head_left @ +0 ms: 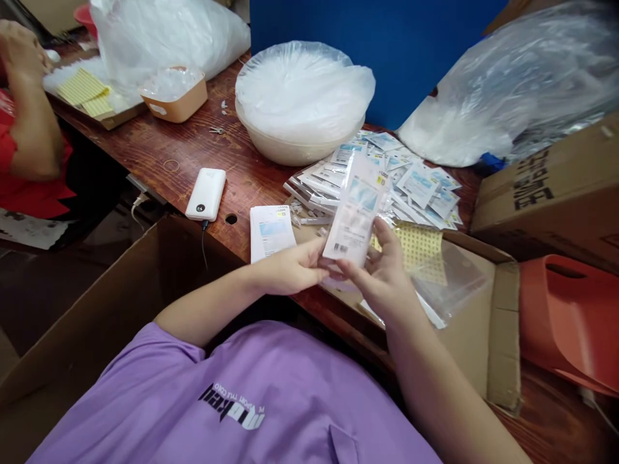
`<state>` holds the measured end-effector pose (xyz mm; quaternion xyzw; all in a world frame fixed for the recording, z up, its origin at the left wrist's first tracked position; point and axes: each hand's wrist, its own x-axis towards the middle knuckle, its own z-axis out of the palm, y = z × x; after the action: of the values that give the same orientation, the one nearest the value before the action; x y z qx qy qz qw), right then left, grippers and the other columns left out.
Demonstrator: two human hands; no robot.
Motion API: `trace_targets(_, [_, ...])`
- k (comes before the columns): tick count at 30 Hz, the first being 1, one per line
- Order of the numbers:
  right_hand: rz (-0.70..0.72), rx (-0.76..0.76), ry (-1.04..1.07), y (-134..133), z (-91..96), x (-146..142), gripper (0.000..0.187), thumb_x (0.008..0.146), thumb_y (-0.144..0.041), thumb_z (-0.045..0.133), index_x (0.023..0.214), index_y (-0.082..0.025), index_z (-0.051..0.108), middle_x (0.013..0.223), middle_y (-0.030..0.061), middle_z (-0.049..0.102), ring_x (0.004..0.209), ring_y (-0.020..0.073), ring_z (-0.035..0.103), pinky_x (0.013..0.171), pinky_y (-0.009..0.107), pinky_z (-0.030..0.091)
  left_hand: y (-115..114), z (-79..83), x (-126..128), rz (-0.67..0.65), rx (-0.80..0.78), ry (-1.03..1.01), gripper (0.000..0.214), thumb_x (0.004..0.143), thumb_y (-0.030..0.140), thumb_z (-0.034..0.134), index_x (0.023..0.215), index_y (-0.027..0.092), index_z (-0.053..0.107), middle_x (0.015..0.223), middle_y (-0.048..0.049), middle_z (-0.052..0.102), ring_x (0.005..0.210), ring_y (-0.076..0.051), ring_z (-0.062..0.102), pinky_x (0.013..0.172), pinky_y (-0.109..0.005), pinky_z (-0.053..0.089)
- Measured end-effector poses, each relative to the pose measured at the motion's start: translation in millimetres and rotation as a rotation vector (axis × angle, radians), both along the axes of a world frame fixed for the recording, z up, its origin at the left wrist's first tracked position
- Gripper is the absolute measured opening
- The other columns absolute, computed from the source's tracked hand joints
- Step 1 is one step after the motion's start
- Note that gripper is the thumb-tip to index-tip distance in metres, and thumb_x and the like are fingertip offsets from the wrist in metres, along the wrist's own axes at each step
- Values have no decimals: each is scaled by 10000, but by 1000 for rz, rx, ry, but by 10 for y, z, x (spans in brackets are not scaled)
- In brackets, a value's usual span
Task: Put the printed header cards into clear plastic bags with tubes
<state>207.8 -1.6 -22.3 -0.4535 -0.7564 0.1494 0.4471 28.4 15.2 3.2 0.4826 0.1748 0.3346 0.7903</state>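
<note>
A small clear plastic packet (pixel 356 212) with a white and blue printed card inside stands upright between both hands. My left hand (pixel 286 267) pinches its lower left corner. My right hand (pixel 383 274) holds its lower right edge with fingers curled round it. Behind the packet lies a spread pile of similar packets (pixel 416 183). A neat small stack of packets (pixel 271 232) lies just left of my left hand. A yellow sticker sheet (pixel 420 248) lies under my right hand.
On the wooden table (pixel 159 151) stand a white bowl lined with plastic (pixel 300 103), a white power bank (pixel 206 193) and a small tan tub (pixel 175 93). Cardboard boxes (pixel 551 180) and an orange bin (pixel 570 319) stand right. Another person's arm (pixel 29 109) is at far left.
</note>
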Motion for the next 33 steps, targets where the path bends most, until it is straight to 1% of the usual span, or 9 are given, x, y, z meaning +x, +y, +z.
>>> trace_targets(2, [50, -153, 128, 276, -73, 100, 727, 865, -480, 550, 1448, -275, 166, 1264, 136, 553, 1009, 251, 649, 741, 413, 592, 265, 79, 119, -28, 21, 80, 447, 649, 14, 626, 1067, 165, 585, 1135, -101, 650, 1099, -237, 599, 995, -404, 410])
trace_targets(4, [-87, -234, 145, 562, -78, 224, 724, 837, -535, 559, 1422, -245, 246, 1260, 149, 552, 1044, 274, 632, 801, 446, 574, 551, 190, 235, -15, -1, 186, 416, 627, -12, 598, 1014, 139, 591, 1024, -97, 672, 1003, -208, 630, 952, -383, 437])
trace_targets(9, [-507, -214, -238, 808, 195, 256, 876, 759, -625, 591, 1424, -131, 306, 1429, 263, 356, 1348, 447, 298, 1016, 701, 277, 1028, 458, 246, 229, 30, 575, 287, 742, 122, 560, 1028, 118, 577, 1049, -87, 651, 1029, -214, 615, 938, -385, 452])
trace_targets(11, [-336, -147, -381, 636, 285, 37, 762, 832, -547, 536, 1412, -96, 337, 1411, 260, 397, 1347, 399, 332, 1056, 641, 288, 1096, 505, 124, 369, 208, 711, 331, 797, 147, 514, 1124, 119, 554, 1148, -83, 625, 1110, -220, 579, 970, -374, 433])
trace_targets(14, [212, -62, -641, 278, 254, -419, 647, 836, -441, 581, 1343, -61, 450, 1412, 241, 427, 1315, 337, 412, 1082, 485, 364, 1100, 502, -69, 450, 512, 880, 364, 829, 128, 472, 1185, 113, 545, 1242, -78, 596, 1180, -195, 535, 1022, -320, 389])
trace_targets(18, [341, 53, -878, -3, 29, -818, 413, 909, -185, 466, 1297, -52, 508, 1335, 213, 525, 1227, 294, 526, 1031, 436, 437, 997, 476, -153, 328, 765, 1069, 349, 836, 144, 464, 1158, 134, 599, 1228, -65, 621, 1172, -192, 543, 1035, -296, 369])
trace_targets(23, [290, 235, -863, -88, -86, -813, 336, 936, -119, 364, 1169, -70, 601, 1167, 144, 662, 1032, 232, 654, 864, 353, 550, 880, 513, 76, 143, 893, 1165, 358, 859, 199, 464, 1183, 147, 606, 1247, -64, 614, 1163, -203, 538, 1021, -272, 360])
trace_targets(28, [282, 329, -807, -285, 3, -495, 343, 949, -148, 348, 1191, -176, 590, 1213, 43, 651, 1103, 171, 617, 960, 346, 509, 821, 486, 666, -151, 1026, 1213, 331, 858, 232, 465, 1135, 187, 639, 1163, -67, 658, 1066, -218, 581, 941, -292, 401])
trace_targets(33, [140, 523, -654, -883, 17, 220, 271, 920, -177, 455, 1131, -179, 625, 1155, 18, 683, 1089, 141, 618, 970, 306, 496, 663, 241, 1498, -321, 1082, 1349, 388, 896, 357, 414, 1071, 123, 671, 1112, -139, 669, 1028, -256, 599, 894, -316, 428])
